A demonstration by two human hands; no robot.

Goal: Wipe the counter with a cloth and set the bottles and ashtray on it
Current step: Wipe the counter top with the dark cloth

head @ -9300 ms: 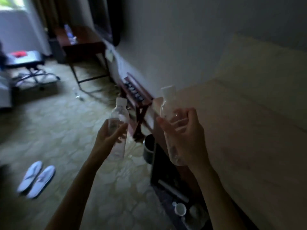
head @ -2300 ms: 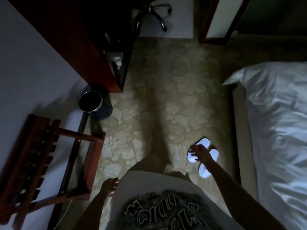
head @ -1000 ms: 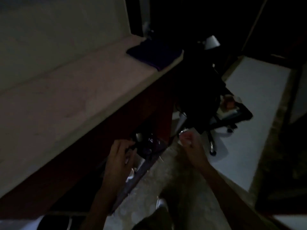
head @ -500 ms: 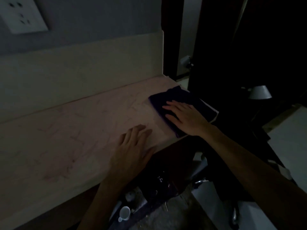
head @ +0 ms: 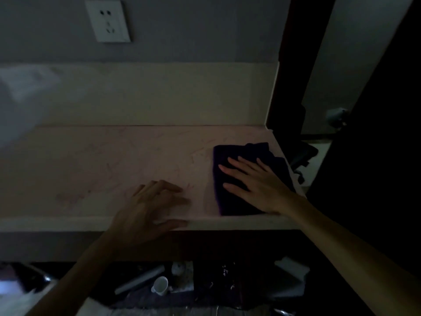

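A pale pinkish counter [head: 102, 165] runs across the dim view, with a cream backsplash behind it. A dark purple folded cloth [head: 230, 153] lies at the counter's right end. My right hand [head: 257, 183] presses flat on the cloth, fingers spread and pointing left. My left hand [head: 148, 210] rests on the counter's front edge, fingers spread, the thumb hooked over the lip, nothing in it. No bottles or ashtray are in view.
A white wall socket [head: 108, 20] sits above the backsplash. Below the counter lies a dark shelf or tray with a small white cup [head: 160, 285], a grey tube [head: 140, 279] and other small items. Dark door frame [head: 293, 76] at the right.
Over nine seconds I went from holding two bottles to empty hands. In the last half second the view squared up to the counter; both hands stayed put, the right on the cloth.
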